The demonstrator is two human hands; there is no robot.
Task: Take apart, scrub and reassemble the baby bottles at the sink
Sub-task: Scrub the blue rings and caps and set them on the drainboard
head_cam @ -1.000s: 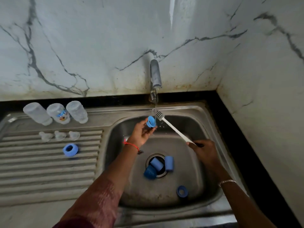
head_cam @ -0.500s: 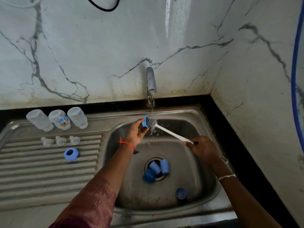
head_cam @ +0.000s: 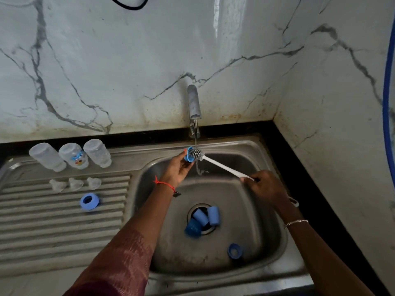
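Note:
My left hand (head_cam: 177, 169) holds a blue bottle ring (head_cam: 188, 154) under the running tap (head_cam: 194, 103). My right hand (head_cam: 267, 188) grips the white handle of a bottle brush (head_cam: 224, 167), whose grey bristle head sits in the ring. Three clear bottles (head_cam: 72, 155) stand upside down at the back of the drainboard, with three clear teats (head_cam: 75, 183) in front of them. A second blue ring (head_cam: 89, 201) lies on the drainboard ribs. Three blue caps (head_cam: 203, 221) lie over the drain, and another blue ring (head_cam: 234, 251) rests in the basin's front right.
The steel sink basin (head_cam: 166, 248) is wet, and its ribbed drainboard (head_cam: 53, 227) stretches to the left. Marble walls close the back and the right side. A blue hose (head_cam: 386, 92) hangs at the right edge. A black counter strip (head_cam: 299, 167) borders the sink.
The brush head has gone from beside the blue ring into it, under the water stream. Both hands have risen slightly toward the tap.

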